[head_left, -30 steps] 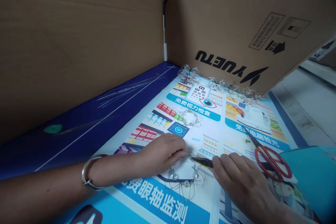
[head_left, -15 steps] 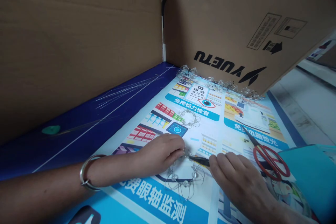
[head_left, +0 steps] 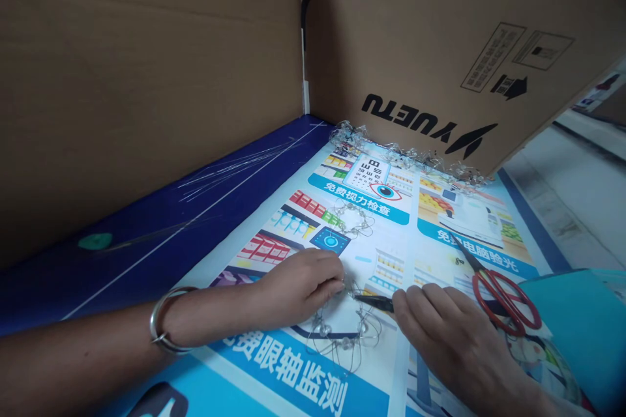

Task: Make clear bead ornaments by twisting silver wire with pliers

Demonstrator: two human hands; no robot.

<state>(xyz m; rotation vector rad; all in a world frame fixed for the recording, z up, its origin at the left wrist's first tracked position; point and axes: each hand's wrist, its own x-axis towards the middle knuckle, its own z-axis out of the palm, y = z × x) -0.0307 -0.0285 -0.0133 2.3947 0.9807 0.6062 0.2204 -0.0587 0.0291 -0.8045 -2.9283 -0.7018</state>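
Observation:
My left hand (head_left: 313, 283), a metal bangle (head_left: 159, 322) on its wrist, is closed in a pinch at the upper edge of a wire ring with clear beads (head_left: 346, 343). The ring lies over the printed sheet, loose wire loops sticking out around it; the pinched part is hidden by my fingers. In my right hand (head_left: 454, 339) are dark, narrow-nosed pliers (head_left: 374, 302), their handles covered by my fist. The pliers' tip points left, close to the ring's upper right side. Whether it touches the wire, I cannot tell.
Red-handled scissors (head_left: 506, 300) lie beside my right hand. Another beaded wire ring (head_left: 352, 218) rests farther back. Several more line the cardboard wall (head_left: 415, 163). Straight wires (head_left: 229, 172) and a teal lump (head_left: 95, 242) are on the blue strip at left.
My right hand and the pliers have shifted slightly right, so the tip is a bit farther from my left fingers. The left hand stays in place.

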